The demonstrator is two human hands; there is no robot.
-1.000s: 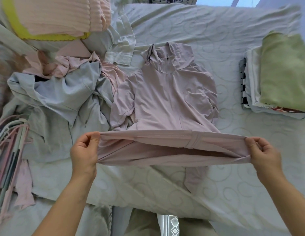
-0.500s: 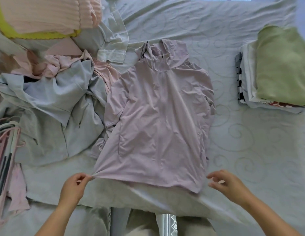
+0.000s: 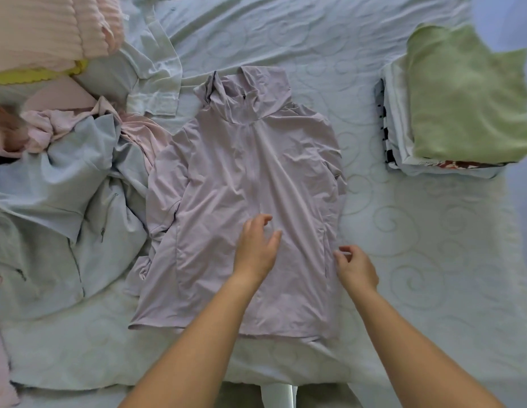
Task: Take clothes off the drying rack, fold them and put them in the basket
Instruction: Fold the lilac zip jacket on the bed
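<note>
A lilac hooded top (image 3: 244, 178) lies flat and face up on the pale bed sheet (image 3: 427, 260), hood away from me and hem near me. My left hand (image 3: 256, 248) is over the lower middle of the top, fingers relaxed and slightly spread, resting on or just above the cloth. At the top's right side edge, my right hand (image 3: 356, 266) has its fingers curled and its thumb and fingertips pinch the seam. No basket or drying rack is in view.
A folded stack (image 3: 403, 136) with a green piece (image 3: 468, 92) on top sits at the right. Unfolded clothes fill the left: a pale blue jacket (image 3: 64, 207), pink garments (image 3: 50, 128), a white shirt (image 3: 153, 81), and a pink ribbed item (image 3: 44, 30).
The top was lifted by its hem, then laid flat. Both hands let go of the hem and moved up: the left onto the middle, the right to the side edge.
</note>
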